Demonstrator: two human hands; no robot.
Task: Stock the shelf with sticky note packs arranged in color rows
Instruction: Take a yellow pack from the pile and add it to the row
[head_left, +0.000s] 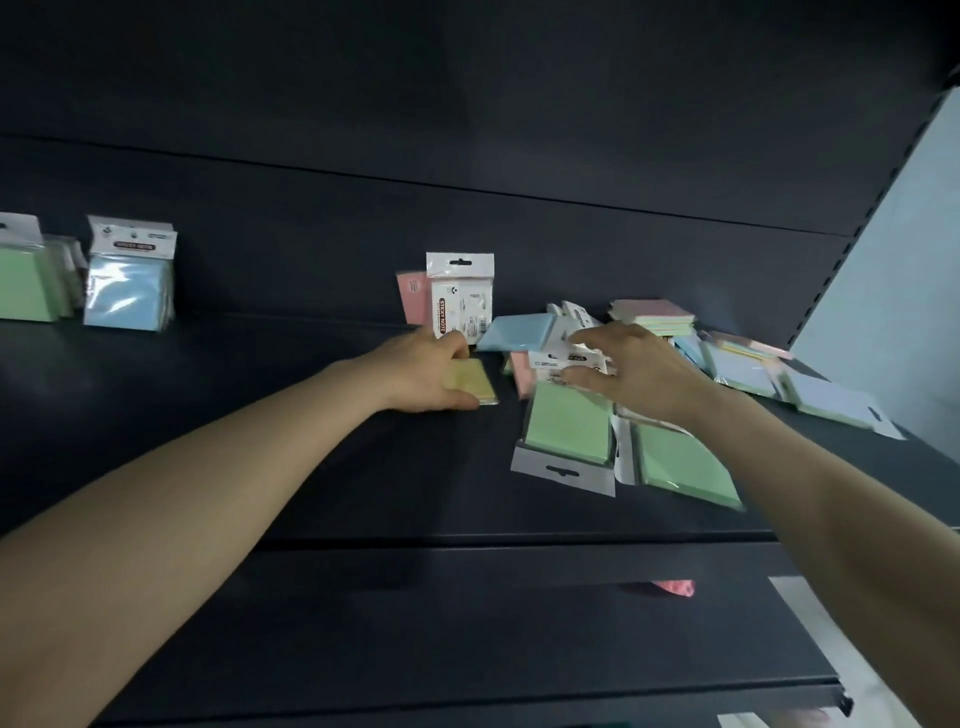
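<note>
My L hand (431, 376) grips yellow pack (477, 385) at its 3 o'clock. R hand (636, 374) spread, prob. empty, nearer green pack (567, 428) at 7 o'clock; long axis 12–6.

Dark shelf (260, 467) — upright green packs (23, 283), blue pack (127, 296) at left, jumbled packs (675, 374) at right

The dark grey metal shelf (311, 467) is smooth and matt — hardly any sheen. The upright pale blue paper note pack (129, 293) wears glossy, crinkled clear plastic film; the small flat yellow paper note pack (475, 384) shows a softer shine.
</note>
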